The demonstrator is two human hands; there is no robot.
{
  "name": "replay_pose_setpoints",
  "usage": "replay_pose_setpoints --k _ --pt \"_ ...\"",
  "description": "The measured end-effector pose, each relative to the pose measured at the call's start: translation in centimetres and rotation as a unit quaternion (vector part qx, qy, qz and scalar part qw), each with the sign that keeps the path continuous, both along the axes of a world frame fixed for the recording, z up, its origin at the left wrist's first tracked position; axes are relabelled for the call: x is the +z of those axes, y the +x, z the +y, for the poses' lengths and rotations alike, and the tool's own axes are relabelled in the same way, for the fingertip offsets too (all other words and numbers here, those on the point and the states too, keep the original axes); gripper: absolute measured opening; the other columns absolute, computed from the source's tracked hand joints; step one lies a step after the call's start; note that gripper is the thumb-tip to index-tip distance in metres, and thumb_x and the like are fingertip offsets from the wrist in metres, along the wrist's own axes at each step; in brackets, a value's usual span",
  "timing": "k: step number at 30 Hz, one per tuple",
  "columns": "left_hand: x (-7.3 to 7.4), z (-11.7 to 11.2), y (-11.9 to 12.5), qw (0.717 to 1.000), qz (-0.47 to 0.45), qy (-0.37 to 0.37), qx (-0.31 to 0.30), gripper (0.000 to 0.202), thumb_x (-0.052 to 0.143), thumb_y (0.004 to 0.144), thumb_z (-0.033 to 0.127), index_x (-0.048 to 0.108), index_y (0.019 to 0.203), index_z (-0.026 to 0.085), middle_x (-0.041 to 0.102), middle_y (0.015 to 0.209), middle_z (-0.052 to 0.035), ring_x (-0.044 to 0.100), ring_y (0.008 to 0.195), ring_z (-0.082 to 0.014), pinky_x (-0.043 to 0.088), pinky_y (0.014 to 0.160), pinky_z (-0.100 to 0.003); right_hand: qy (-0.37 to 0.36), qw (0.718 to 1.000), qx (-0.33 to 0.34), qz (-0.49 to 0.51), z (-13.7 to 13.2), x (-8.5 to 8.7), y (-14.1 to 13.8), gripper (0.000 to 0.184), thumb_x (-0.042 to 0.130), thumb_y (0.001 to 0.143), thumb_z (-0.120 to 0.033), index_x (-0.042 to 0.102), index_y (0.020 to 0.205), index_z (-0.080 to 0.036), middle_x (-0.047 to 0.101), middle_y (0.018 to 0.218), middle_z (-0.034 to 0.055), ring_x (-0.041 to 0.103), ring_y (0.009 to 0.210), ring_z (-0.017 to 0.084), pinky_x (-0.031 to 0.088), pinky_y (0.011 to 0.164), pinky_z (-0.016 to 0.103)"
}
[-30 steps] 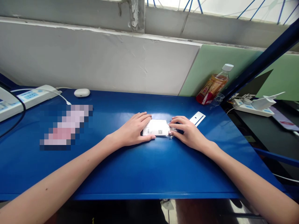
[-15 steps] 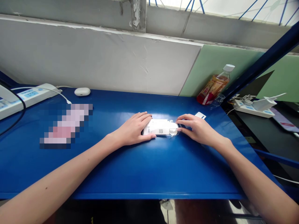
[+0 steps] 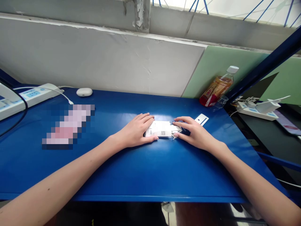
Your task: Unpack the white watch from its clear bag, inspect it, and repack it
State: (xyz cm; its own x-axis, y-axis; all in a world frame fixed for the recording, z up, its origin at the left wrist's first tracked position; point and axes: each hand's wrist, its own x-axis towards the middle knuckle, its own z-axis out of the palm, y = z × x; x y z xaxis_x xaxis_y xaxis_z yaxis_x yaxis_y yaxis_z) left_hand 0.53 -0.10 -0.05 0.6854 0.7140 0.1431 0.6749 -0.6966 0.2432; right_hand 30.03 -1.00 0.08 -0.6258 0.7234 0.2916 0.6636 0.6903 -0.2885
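Observation:
A small flat white package [image 3: 162, 129] with printed text and a square code lies on the blue table, with clear plastic at its right end. My left hand [image 3: 138, 130] grips its left end, thumb along the near edge and fingers at the far edge. My right hand [image 3: 194, 129] is curled round the right end, thumb and fingertips closed on a loose white piece [image 3: 176, 129] in the plastic. The fingers partly hide that piece; its exact kind does not show. Just beyond the right hand lies a white card [image 3: 201, 119] with a slot.
A drink bottle [image 3: 216, 89] leans at the back right. At the back left are a white earbud case [image 3: 84, 92], a power strip [image 3: 30, 97] with cables and a blurred-out pinkish object [image 3: 70, 125]. Another power strip [image 3: 257, 110] stands beyond the table's right edge.
My right hand has moved a little left, its fingers now over the package's right end. The round white piece seen there is partly covered. More of the slotted card shows. My left hand keeps its grip.

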Motion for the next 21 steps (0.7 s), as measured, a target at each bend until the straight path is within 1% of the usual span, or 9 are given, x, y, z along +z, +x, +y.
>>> replay_pose_setpoints --k 4,7,10,14,18,21 --pt "0.0 -0.1 -0.1 1.0 0.0 0.0 0.0 0.075 0.054 0.092 0.064 0.05 0.141 0.008 0.049 0.149 -0.0206 0.038 0.143 -0.0362 0.029 0.118 -0.05 -0.005 1.0 -0.012 0.007 -0.1 -0.3 -0.3 0.041 0.06 0.095 -0.041 0.065 0.128 -0.016 0.061 0.133 0.0189 0.058 0.124 0.033 0.05 0.104 0.051" --pt "0.0 -0.1 -0.1 1.0 -0.002 0.005 -0.001 0.074 0.053 0.093 0.063 0.05 0.141 0.007 0.049 0.149 -0.021 0.039 0.143 -0.0365 0.03 0.117 -0.051 -0.012 1.0 -0.004 0.001 -0.2 -0.2 -0.4 0.04 0.058 0.096 -0.04 0.064 0.13 -0.019 0.059 0.136 0.0182 0.057 0.127 0.033 0.049 0.105 0.052" --pt "0.1 -0.1 0.1 1.0 0.001 0.009 -0.001 0.073 0.052 0.093 0.062 0.05 0.14 0.006 0.05 0.148 -0.0215 0.04 0.142 -0.037 0.031 0.117 -0.051 -0.017 1.0 0.005 -0.005 -0.1 -0.1 -0.4 0.037 0.057 0.096 -0.039 0.064 0.127 -0.019 0.059 0.136 0.018 0.056 0.127 0.032 0.048 0.106 0.051" --pt "0.3 -0.2 0.3 1.0 0.01 0.013 0.004 0.071 0.054 0.093 0.06 0.051 0.139 0.006 0.051 0.147 -0.0213 0.042 0.14 -0.0375 0.032 0.116 -0.051 -0.009 1.0 0.01 -0.019 0.1 0.4 0.1 0.031 0.062 0.092 -0.038 0.065 0.117 -0.019 0.059 0.136 0.0173 0.054 0.129 0.033 0.047 0.106 0.051" --pt "0.2 -0.2 0.3 1.0 0.007 0.012 0.003 0.069 0.055 0.092 0.06 0.052 0.137 0.009 0.052 0.147 -0.0202 0.042 0.14 -0.0369 0.031 0.116 -0.05 -0.009 1.0 0.013 -0.018 0.3 1.1 0.9 0.021 0.07 0.084 -0.031 0.067 0.103 -0.021 0.064 0.129 0.014 0.05 0.133 0.036 0.046 0.107 0.053" --pt "0.1 -0.2 0.3 1.0 0.001 0.009 0.004 0.07 0.055 0.092 0.062 0.052 0.138 0.01 0.051 0.148 -0.0198 0.041 0.141 -0.0368 0.031 0.116 -0.051 -0.017 1.0 0.012 -0.014 0.3 1.3 1.2 0.018 0.07 0.083 -0.029 0.066 0.099 -0.022 0.063 0.129 0.0137 0.05 0.133 0.035 0.047 0.106 0.052"
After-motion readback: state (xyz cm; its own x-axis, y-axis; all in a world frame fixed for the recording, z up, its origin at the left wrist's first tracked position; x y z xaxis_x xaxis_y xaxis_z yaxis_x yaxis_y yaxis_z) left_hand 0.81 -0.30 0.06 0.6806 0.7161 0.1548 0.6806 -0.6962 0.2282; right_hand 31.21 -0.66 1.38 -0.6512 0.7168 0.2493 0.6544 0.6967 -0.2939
